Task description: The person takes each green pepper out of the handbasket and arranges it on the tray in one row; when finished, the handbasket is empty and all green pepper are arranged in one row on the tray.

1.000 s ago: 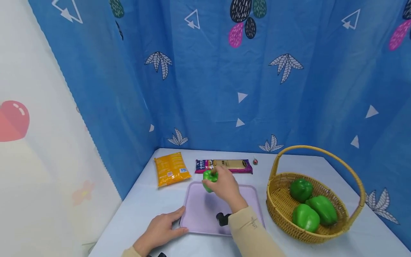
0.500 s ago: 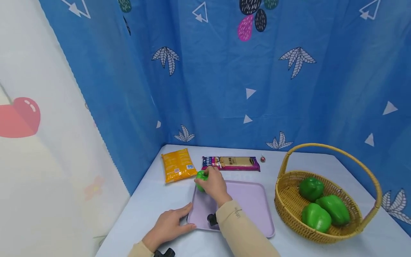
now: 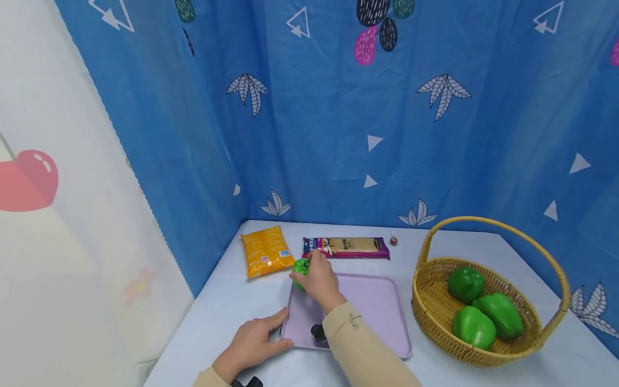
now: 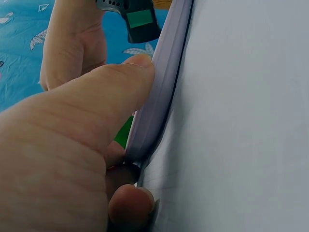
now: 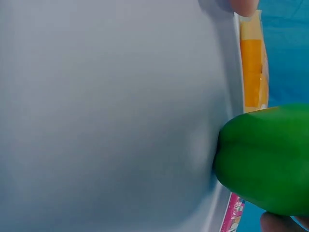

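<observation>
A green bell pepper [image 3: 299, 266] is in my right hand [image 3: 321, 282], gripped from above between thumb and fingers at the far left corner of a lilac tray [image 3: 369, 303]. In the right wrist view the bell pepper [image 5: 270, 159] has its lower end right at the tray's inner wall. My left hand [image 3: 251, 341] rests at the tray's near left corner, fingers along the left side and thumb on the front edge. The left wrist view shows that thumb [image 4: 120, 79] extended against the tray's outer rim [image 4: 159, 92].
A wicker basket [image 3: 420, 317] with a tall handle stands on the right, holding several green peppers [image 3: 474, 327]. Behind the tray lie an orange packet [image 3: 267, 251], a long purple-and-tan packet [image 3: 348, 248] and a small red round item [image 3: 394, 241]. Blue curtain hangs behind the table.
My right hand has moved left with the bell pepper, from above the tray's back middle to its far left corner, and lower. My left hand stays at the near left corner.
</observation>
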Action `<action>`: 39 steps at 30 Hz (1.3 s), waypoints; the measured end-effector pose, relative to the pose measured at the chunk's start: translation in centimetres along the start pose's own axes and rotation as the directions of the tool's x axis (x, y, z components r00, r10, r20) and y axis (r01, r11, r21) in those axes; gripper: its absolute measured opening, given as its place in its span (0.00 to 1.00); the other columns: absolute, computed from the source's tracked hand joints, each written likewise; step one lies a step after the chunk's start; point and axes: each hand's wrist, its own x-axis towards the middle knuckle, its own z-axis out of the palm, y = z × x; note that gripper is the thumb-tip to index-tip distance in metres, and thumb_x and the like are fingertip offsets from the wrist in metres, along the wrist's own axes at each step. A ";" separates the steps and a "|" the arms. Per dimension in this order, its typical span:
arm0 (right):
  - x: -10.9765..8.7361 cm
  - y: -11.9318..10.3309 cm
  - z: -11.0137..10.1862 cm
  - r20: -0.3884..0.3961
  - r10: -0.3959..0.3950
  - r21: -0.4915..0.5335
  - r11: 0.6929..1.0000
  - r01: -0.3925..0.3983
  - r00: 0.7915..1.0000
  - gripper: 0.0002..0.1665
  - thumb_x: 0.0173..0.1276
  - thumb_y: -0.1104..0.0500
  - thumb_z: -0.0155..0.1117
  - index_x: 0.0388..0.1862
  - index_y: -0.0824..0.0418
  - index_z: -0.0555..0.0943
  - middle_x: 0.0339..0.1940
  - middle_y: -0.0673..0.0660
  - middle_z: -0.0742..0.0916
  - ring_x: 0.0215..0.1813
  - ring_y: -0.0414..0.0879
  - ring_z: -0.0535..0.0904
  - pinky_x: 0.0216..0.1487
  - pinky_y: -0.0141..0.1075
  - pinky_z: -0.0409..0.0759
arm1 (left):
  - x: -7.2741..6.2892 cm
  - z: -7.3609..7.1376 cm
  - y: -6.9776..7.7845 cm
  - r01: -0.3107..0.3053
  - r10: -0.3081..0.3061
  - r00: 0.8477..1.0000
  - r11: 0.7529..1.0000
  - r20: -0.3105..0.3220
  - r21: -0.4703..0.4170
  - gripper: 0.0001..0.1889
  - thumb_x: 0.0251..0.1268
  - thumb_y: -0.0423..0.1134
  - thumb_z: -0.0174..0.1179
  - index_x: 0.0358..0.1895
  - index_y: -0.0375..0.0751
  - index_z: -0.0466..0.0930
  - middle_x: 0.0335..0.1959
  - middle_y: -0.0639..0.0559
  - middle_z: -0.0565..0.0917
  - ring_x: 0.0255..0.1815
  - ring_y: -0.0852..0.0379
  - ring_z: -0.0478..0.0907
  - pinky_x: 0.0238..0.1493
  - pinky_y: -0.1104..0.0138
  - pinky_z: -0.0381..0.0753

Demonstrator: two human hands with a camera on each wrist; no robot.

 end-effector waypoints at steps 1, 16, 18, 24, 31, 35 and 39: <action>0.0 0.1 0.1 -0.002 0.010 0.003 1.000 -0.010 1.000 0.45 0.58 0.39 0.80 0.65 0.56 0.70 0.56 0.60 0.82 0.49 0.51 0.79 0.58 0.51 0.85 | 0.0 0.1 0.0 -0.001 0.001 1.000 1.000 0.003 -0.003 0.45 0.63 0.75 0.57 0.75 0.48 0.72 0.69 0.53 0.80 0.62 0.48 0.83 0.58 0.49 0.85; -0.7 0.7 -7.0 -0.217 -0.140 -0.028 0.990 0.137 0.966 0.42 0.73 0.31 0.60 0.72 0.57 0.71 0.68 0.60 0.80 0.68 0.58 0.76 0.65 0.57 0.81 | 0.4 0.3 -0.2 0.027 -0.027 1.000 1.000 0.013 -0.006 0.47 0.61 0.78 0.55 0.74 0.47 0.73 0.70 0.54 0.79 0.66 0.48 0.80 0.62 0.50 0.83; -0.7 1.7 -10.0 -0.297 -0.189 -0.039 0.982 0.186 0.936 0.37 0.75 0.33 0.58 0.68 0.58 0.74 0.64 0.60 0.82 0.65 0.58 0.78 0.61 0.56 0.83 | 0.4 0.3 -0.1 0.033 -0.033 0.999 0.999 0.016 -0.014 0.48 0.61 0.78 0.55 0.74 0.46 0.72 0.70 0.54 0.79 0.66 0.48 0.80 0.62 0.50 0.83; -1.2 7.6 -18.1 -0.607 -0.330 -0.159 0.942 0.297 0.723 0.21 0.78 0.45 0.60 0.47 0.64 0.83 0.43 0.62 0.88 0.45 0.58 0.84 0.43 0.53 0.85 | 0.2 0.1 0.1 0.053 -0.052 0.998 0.998 0.038 -0.015 0.49 0.61 0.79 0.55 0.75 0.46 0.72 0.70 0.53 0.79 0.66 0.47 0.80 0.62 0.49 0.82; -1.0 15.1 -23.0 -0.712 -0.509 -0.403 0.860 0.313 0.483 0.14 0.72 0.58 0.61 0.29 0.67 0.81 0.24 0.65 0.85 0.24 0.58 0.80 0.20 0.51 0.76 | 0.1 -0.3 0.0 0.055 -0.055 0.998 0.998 0.032 -0.014 0.48 0.60 0.77 0.57 0.75 0.46 0.72 0.71 0.53 0.79 0.67 0.47 0.80 0.63 0.49 0.82; -1.1 18.8 -23.4 -0.710 -0.442 -0.367 0.897 0.247 0.548 0.16 0.72 0.58 0.60 0.28 0.67 0.81 0.23 0.64 0.84 0.23 0.57 0.78 0.21 0.49 0.74 | 0.1 -0.2 0.1 0.059 -0.059 0.998 0.998 0.037 -0.023 0.48 0.60 0.77 0.57 0.75 0.46 0.72 0.70 0.52 0.79 0.67 0.47 0.80 0.63 0.49 0.82; -1.6 21.2 -23.4 -0.689 -0.331 -0.320 0.937 0.140 0.645 0.16 0.72 0.56 0.60 0.27 0.65 0.80 0.23 0.64 0.83 0.23 0.56 0.75 0.20 0.49 0.71 | 0.2 -0.1 0.2 0.057 -0.056 0.998 0.998 0.040 -0.036 0.48 0.61 0.78 0.56 0.75 0.47 0.71 0.71 0.52 0.79 0.67 0.47 0.80 0.63 0.49 0.82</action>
